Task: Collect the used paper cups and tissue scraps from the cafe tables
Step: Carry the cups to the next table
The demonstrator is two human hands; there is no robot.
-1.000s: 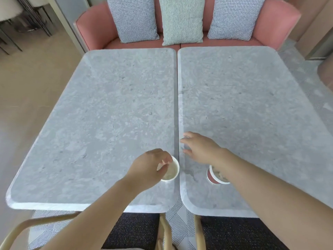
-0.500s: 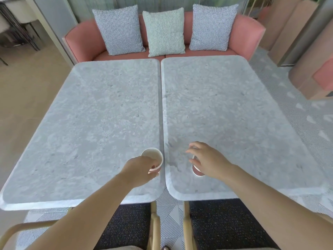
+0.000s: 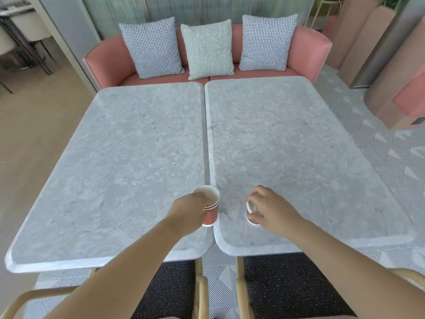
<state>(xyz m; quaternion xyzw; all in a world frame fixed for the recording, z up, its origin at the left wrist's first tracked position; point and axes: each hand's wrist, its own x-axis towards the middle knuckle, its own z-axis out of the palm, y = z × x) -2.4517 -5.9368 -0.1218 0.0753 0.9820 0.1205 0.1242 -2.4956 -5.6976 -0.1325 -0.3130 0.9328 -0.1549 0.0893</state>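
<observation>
Grey mottled stone forms the left tabletop, set edge to edge with its twin along a narrow seam. At its near right corner, just beside that seam, the left hand grips a stack of red paper cups from the side, fingers curled round the wall and thumb at the white rims; several rims show nested one in another, mouth upward. Whether the stack's base touches the stone cannot be told. Behind both tabletops stands a pink sofa bearing a checked cushion, a speckled cushion and a second checked cushion. Right of the seam, the right hand closes from above on a single red cup, fingers curled over its white rim; the cup's contents are blurred. This cup stands near the front left corner of the right tabletop. Wooden chair frames show below the near edges
</observation>
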